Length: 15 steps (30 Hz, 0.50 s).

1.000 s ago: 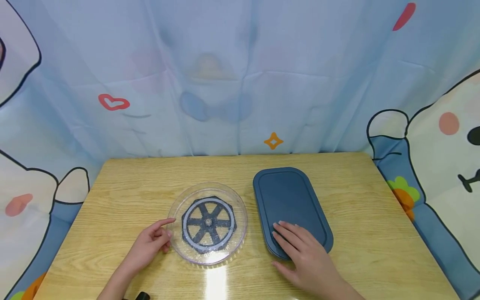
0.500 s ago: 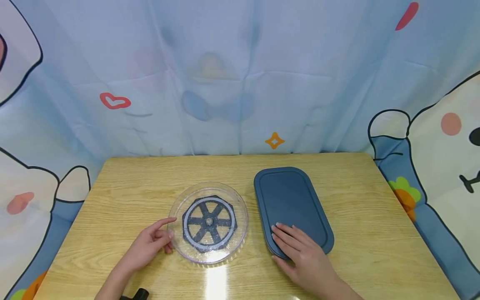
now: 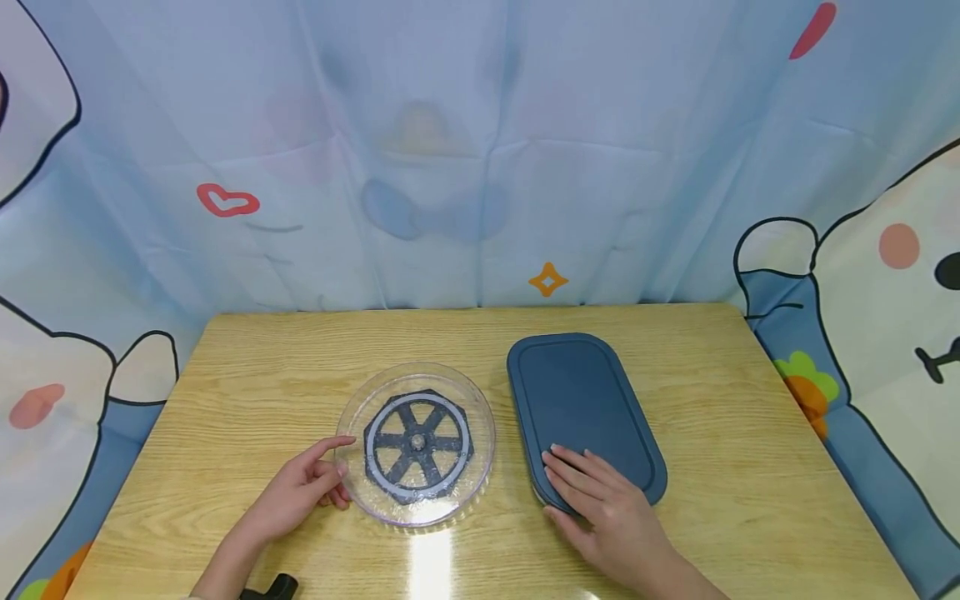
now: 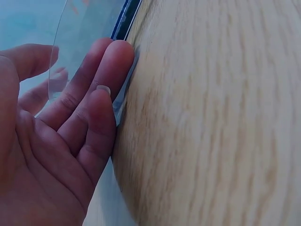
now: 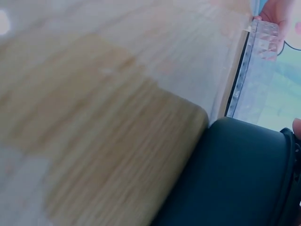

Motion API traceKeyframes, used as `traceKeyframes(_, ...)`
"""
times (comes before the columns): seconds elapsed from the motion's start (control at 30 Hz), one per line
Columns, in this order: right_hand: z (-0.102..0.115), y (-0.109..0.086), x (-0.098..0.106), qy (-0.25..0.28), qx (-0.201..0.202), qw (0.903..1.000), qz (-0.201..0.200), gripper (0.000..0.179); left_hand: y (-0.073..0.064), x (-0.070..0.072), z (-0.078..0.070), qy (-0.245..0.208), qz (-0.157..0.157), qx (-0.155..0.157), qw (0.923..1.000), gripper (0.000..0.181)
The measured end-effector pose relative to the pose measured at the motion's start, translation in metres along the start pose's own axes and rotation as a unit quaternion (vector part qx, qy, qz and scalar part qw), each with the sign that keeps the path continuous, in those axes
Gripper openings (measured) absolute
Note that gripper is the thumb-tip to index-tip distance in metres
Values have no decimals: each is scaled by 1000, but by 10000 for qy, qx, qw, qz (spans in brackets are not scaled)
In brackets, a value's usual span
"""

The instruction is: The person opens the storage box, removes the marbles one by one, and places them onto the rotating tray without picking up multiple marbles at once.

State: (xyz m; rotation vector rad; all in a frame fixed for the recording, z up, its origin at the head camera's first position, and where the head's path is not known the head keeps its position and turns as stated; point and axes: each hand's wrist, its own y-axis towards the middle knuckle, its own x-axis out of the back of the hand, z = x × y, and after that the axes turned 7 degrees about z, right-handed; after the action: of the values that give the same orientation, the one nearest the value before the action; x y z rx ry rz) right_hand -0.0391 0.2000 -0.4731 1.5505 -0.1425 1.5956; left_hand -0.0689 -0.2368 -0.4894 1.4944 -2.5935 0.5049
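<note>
On the left of the table lies a round clear turntable (image 3: 352,400), with a dark spoked base showing through it. My left hand (image 3: 292,492) is at its near left rim, index finger over the edge; in the left wrist view the thumb is seen through the clear plate while other fingers (image 4: 115,56) sit below it. To the right is a long dark blue box with a flat lid (image 3: 577,392); its smooth side (image 5: 230,174) shows in the right wrist view. My right hand (image 3: 615,525) rests nearly straight fingers on the lid's near end, thumb at its side.
The wooden table (image 3: 750,467) ends at a printed blue curtain (image 3: 480,208) hanging behind it. A black object (image 3: 277,587) shows by the left forearm at the bottom edge. A narrow strip of table separates the turntable from the box.
</note>
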Motion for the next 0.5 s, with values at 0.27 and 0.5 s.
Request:
traceKeyframes(0.27,3,3,4,76,26,9994,-351,46,0,-1,0,-20,17,18,10000,48)
traceKeyframes(0.5,5,4,6,191,54,9962,-849,48,-1,-2,-1,24,-13,64,10000,47)
